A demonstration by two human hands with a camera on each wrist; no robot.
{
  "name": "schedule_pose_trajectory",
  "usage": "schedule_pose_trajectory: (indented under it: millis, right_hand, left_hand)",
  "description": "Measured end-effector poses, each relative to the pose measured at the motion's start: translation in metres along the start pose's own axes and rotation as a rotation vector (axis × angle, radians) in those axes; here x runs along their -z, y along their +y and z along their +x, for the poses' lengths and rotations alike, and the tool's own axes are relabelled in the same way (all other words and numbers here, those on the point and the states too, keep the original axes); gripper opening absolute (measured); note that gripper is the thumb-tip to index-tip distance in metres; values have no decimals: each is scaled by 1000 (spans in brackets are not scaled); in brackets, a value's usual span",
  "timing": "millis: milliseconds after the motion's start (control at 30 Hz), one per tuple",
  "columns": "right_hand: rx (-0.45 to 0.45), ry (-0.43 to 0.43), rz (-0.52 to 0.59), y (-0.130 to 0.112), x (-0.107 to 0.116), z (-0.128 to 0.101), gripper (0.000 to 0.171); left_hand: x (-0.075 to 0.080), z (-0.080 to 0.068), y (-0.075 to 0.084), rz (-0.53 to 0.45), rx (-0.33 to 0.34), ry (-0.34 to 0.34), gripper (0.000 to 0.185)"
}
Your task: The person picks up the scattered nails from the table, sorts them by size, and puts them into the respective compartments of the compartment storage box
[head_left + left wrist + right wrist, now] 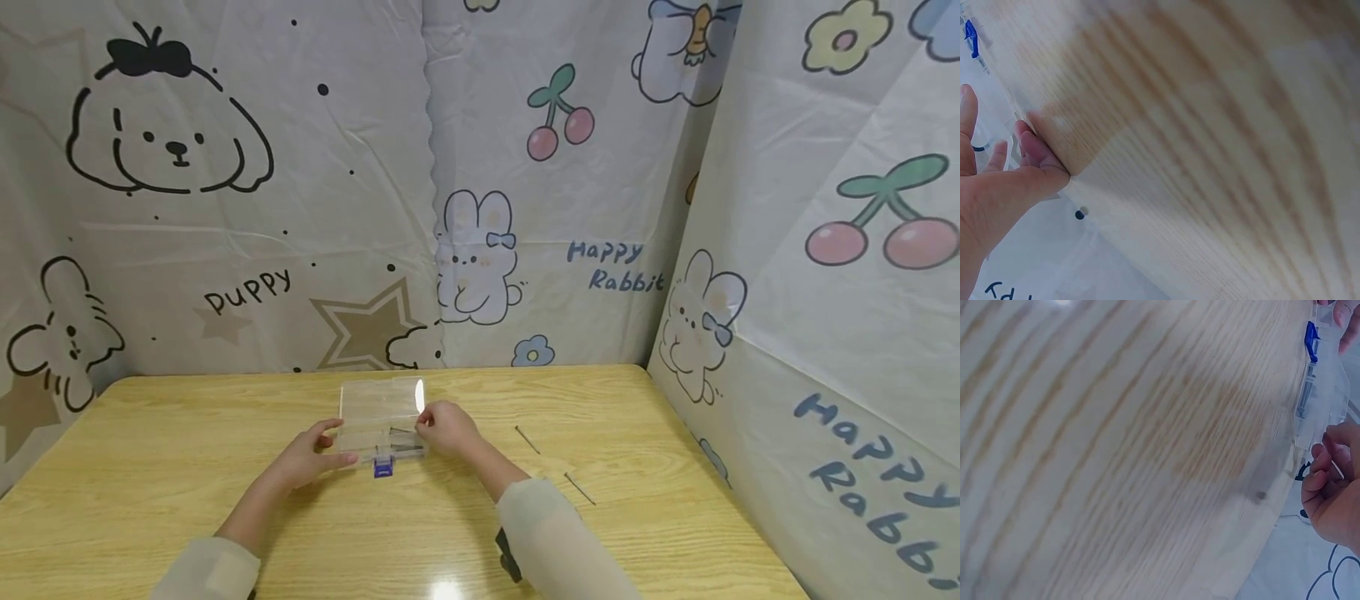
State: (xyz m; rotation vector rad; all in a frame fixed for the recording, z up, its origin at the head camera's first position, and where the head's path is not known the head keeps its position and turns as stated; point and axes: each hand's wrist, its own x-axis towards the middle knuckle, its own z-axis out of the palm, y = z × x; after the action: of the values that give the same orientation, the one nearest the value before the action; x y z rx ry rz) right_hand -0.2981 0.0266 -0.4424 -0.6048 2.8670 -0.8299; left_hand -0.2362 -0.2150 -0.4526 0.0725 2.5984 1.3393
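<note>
A clear plastic box [360,440] stands on the table with its lid [381,398] raised at the back and a blue latch [383,467] at the front. My left hand [302,457] grips the box's left end, thumb along the front and fingers behind. My right hand [448,429] is at the right end, thumb and forefinger pinched together at a thin dark nail [401,431]; the fingers partly hide its end. Another nail [407,447] lies inside the box. In the right wrist view, the right hand [1338,487] has its fingers curled beside the box.
Two loose nails, one farther back [527,439] and one nearer [580,488], lie on the wooden table [337,542] right of the box. A printed cloth [337,208] hangs behind the table and along its right side. A dark object [507,557] shows under the right sleeve.
</note>
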Motion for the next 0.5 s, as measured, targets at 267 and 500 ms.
schedule_pose_trajectory:
  millis: [267,500]
  right_hand:
    - [36,14,-30,2,11,-9,17]
    - [64,20,-9,13,25,-19,17]
  left_hand:
    - [0,1,-1,4,6,3,84]
    - [0,2,-3,10,7,-3,83]
